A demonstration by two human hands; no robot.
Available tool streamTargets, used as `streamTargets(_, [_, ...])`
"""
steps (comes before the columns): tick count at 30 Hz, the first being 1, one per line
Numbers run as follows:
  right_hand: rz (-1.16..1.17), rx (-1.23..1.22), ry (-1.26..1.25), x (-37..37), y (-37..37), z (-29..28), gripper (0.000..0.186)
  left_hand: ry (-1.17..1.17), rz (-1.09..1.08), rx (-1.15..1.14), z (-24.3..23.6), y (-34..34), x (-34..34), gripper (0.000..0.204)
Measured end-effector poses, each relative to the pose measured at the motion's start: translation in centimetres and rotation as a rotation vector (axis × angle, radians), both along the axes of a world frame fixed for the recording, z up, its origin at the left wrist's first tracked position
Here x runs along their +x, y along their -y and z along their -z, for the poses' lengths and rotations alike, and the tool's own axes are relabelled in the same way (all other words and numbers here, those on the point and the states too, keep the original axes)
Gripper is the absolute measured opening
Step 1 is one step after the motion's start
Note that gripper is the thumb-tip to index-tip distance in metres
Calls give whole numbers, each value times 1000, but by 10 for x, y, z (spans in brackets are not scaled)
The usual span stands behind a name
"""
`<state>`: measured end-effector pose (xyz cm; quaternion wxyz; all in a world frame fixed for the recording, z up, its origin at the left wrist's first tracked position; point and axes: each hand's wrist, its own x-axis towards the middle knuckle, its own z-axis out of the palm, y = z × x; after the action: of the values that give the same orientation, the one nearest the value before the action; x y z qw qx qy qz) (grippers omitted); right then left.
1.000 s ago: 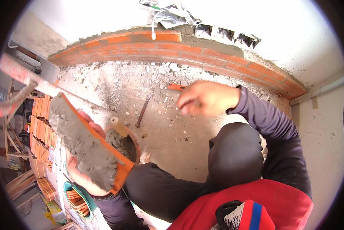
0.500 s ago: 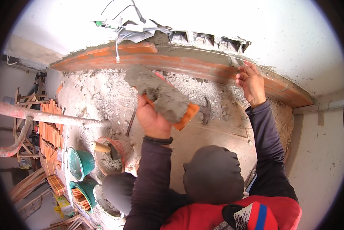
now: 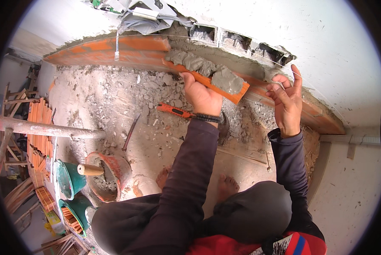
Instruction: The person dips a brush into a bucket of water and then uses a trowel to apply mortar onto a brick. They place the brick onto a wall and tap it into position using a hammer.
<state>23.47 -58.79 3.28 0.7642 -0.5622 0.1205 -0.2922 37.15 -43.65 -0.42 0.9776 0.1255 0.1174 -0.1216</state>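
My left hand is closed around the near side of an orange hollow brick, palm up. Thick grey mortar coats the brick's upper face. The brick is tilted along the front of the low curved brick course, beside the mortar bed; whether it touches the course I cannot tell. A thin string line stretches above the course. At the string, my right hand has its index finger raised and its other fingers loosely bent apart. Its index fingertip appears to meet the string.
A hammer with an orange handle and a thin dark rod lie on the rubble-strewn floor. A red bucket of mortar holds a wooden-handled tool. Green buckets, stacked bricks and a pole are left. Cables hang from the wall.
My left hand has carried the mortar-covered brick right and up against the wall side. My right hand has moved slightly right and down, its index finger now raised. The view has shifted.
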Motion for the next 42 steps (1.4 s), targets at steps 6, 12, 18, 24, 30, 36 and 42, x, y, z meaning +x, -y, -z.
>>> streamTargets(6, [-73, -108, -41, 0, -2, 4, 92, -6, -131, 169, 0, 19, 10, 56])
streamTargets(12, [-56, -203, -43, 12, -8, 4, 99, -97, -219, 382, -31, 36, 4, 58])
streamTargets(18, [7, -252, -69, 23, -18, 5, 105, -69, -227, 402, -30, 48, 9, 50])
streamTargets(24, [59, -310, -62, 30, -15, 11, 103, -70, -286, 436, -24, 61, 14, 50])
streamTargets(30, [134, -331, -65, 34, -14, 17, 97, 39, -240, 443, -28, 60, 12, 64])
streamTargets(36, [175, -343, -71, 44, -16, 16, 94, -10, -267, 533, -24, 66, 23, 64])
streamTargets(42, [202, -356, -108, 48, -11, 20, 94, -43, -225, 626, -28, 68, 27, 67])
